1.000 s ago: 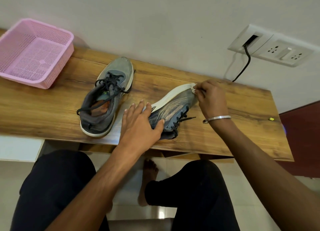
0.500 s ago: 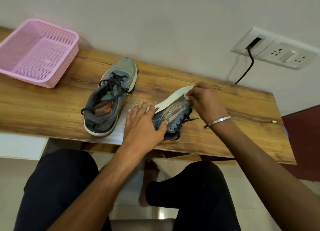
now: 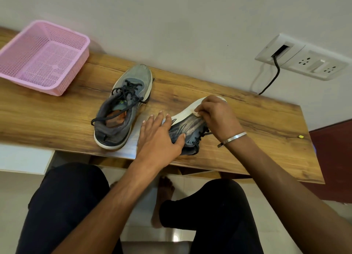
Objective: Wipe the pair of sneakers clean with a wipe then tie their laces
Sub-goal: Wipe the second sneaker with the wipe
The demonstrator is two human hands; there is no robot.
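Black trousers covered the person's knees (image 3: 72,196) at the bottom of the frame, with a bare foot (image 3: 163,192) on the pale floor between them. Just above, the left hand (image 3: 160,137) lay over the heel end of the tipped sneaker (image 3: 188,128), fingers fairly straight and spread across it, thumb hooked against the dark upper, steadying it rather than closing round it. That sneaker lay on its side near the front edge of the wooden surface (image 3: 257,120), right of centre, white sole (image 3: 185,112) turned up and away. The right hand (image 3: 217,114), a metal bangle (image 3: 231,139) on its wrist, had a curled grip pinching a small pale wipe (image 3: 196,112) against the sole near the toe. Left of it the second sneaker (image 3: 123,109) stood upright on the surface, apart from the first, its black laces (image 3: 125,91) loose. Farther back, at the upper left, a pink mesh basket (image 3: 62,78) sat on the surface. On the wall at the upper right, a white socket panel (image 3: 304,63) had a black cable (image 3: 274,78) hanging from it
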